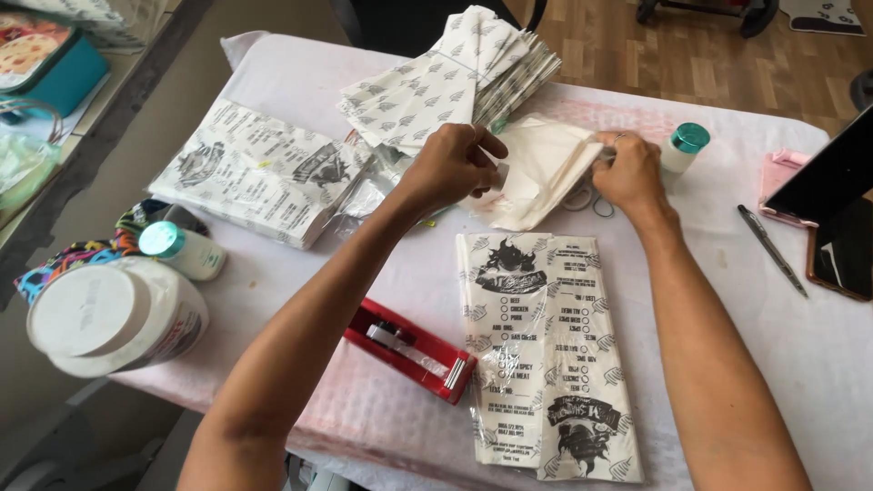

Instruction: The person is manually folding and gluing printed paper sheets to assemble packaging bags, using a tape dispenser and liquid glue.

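Centrally, a soft, crumpled white paper sheet (536,168) lies on the pale cloth-covered counter (782,364), between flat printed paper bags (546,355) in front and a fanned stack of patterned bags (455,77) behind. The left hand (450,168) has its fingers pinched nearly closed on the sheet's left edge, and the right hand (627,173) has its fingers closed on the right corner. Close by, a glossy red tape dispenser (409,350) and a small teal-capped bottle (684,147) crowd them, with bare cloth toward the right edge.

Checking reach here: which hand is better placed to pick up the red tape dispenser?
Left, probably: the left hand is nearer the red tape dispenser; the right hand sits farther across.
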